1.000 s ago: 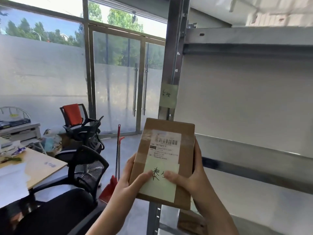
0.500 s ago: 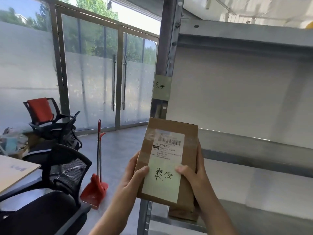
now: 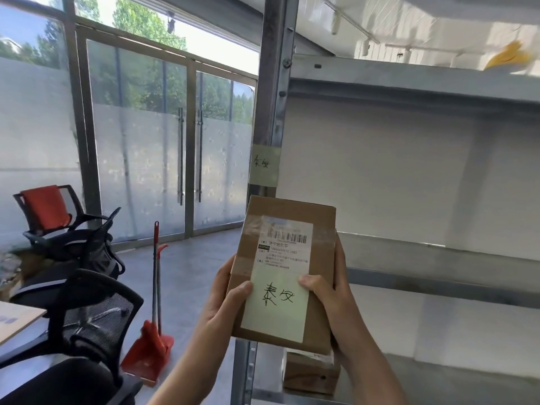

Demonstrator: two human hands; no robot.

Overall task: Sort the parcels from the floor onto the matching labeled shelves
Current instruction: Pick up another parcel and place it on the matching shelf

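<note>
I hold a brown cardboard parcel (image 3: 285,276) upright in front of me with both hands. It carries a barcode label and a pale green note with two handwritten characters. My left hand (image 3: 226,299) grips its left edge, thumb on the note. My right hand (image 3: 330,296) grips the right edge and back. Just above the parcel, a pale green label (image 3: 264,165) with the same two characters is stuck on the metal shelf post (image 3: 273,92). A middle shelf (image 3: 438,258) runs right behind the parcel.
Another brown parcel (image 3: 309,374) lies on the lower shelf under my hands. A yellow thing (image 3: 507,57) sits on the upper shelf. Black mesh chairs (image 3: 87,311), a red dustpan and broom (image 3: 152,340), and glass doors (image 3: 187,159) are to the left.
My view has turned right and closer to the shelf. The parcel stays in both hands, raised slightly nearer the post label.
</note>
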